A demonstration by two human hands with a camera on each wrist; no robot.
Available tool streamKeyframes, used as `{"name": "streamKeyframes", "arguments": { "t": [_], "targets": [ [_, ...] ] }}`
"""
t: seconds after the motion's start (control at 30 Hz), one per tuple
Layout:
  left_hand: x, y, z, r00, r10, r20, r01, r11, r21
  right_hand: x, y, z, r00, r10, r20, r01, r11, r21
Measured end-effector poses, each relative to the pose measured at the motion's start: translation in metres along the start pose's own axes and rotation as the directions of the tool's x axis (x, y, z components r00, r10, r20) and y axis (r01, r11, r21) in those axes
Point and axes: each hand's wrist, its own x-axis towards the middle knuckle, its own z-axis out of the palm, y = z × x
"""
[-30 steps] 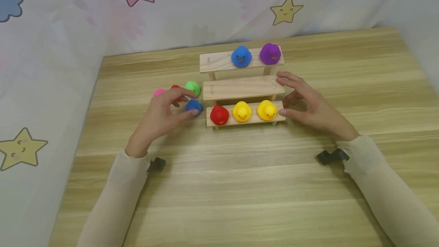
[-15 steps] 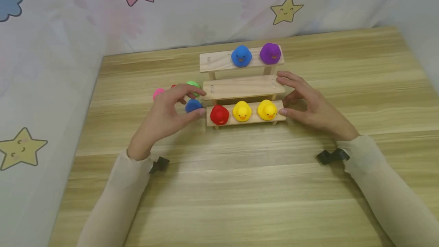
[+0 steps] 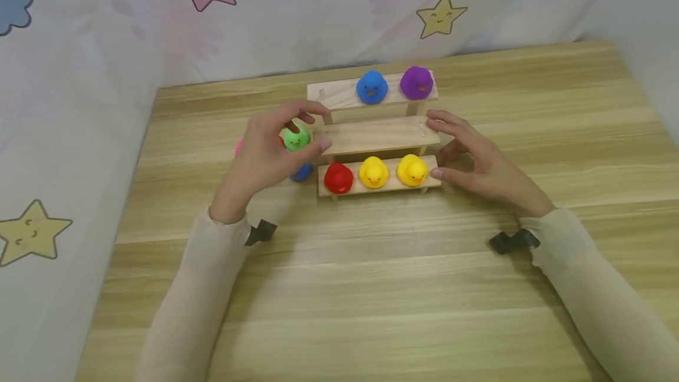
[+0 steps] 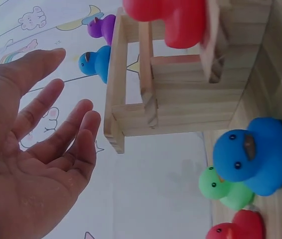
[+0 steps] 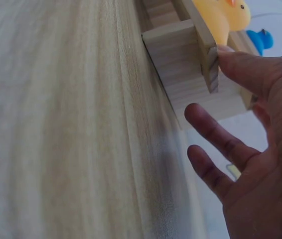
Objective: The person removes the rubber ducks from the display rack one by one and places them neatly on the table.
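My left hand (image 3: 273, 146) hovers at the left end of a three-step wooden rack (image 3: 379, 136), fingers spread and holding nothing. My right hand (image 3: 477, 164) rests at the rack's right end, its thumb on the bottom step's edge and a fingertip on the middle step. On the bottom step sit a red duck (image 3: 338, 178) and two yellow ducks, one in the middle (image 3: 373, 172) and one at the right (image 3: 412, 170). A blue duck (image 3: 372, 88) and a purple duck (image 3: 416, 83) sit on the top step. The middle step carries no duck.
Left of the rack, on the table (image 3: 371, 287), are a green duck (image 3: 295, 137), another blue duck (image 4: 255, 155) and another red duck (image 4: 238, 228). A pink duck (image 3: 239, 146) lies mostly hidden behind my left hand. A printed curtain (image 3: 297, 10) hangs behind the table.
My left hand has moved up and to the right, from over the loose ducks to the rack's left end. The right hand has stayed in place.
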Motion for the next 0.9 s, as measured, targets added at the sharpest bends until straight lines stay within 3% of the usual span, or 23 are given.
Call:
{"name": "streamKeyframes", "arguments": {
  "t": [0.2,0.6,0.9],
  "targets": [
    [0.012,0.006,-0.002,1.000,-0.013,-0.004,0.013,1.000,-0.012,0.002,-0.001,0.001,1.000,-0.026,-0.003,0.026,1.000,-0.002],
    [0.037,0.013,0.012,1.000,0.012,-0.018,-0.014,0.996,-0.085,0.001,-0.001,0.001,0.999,-0.030,-0.012,0.030,1.000,-0.009],
    [0.048,0.014,0.020,1.000,-0.006,0.010,0.007,0.998,-0.055,0.002,-0.002,0.000,0.999,-0.042,-0.017,0.042,0.999,-0.009]
  ]
}}
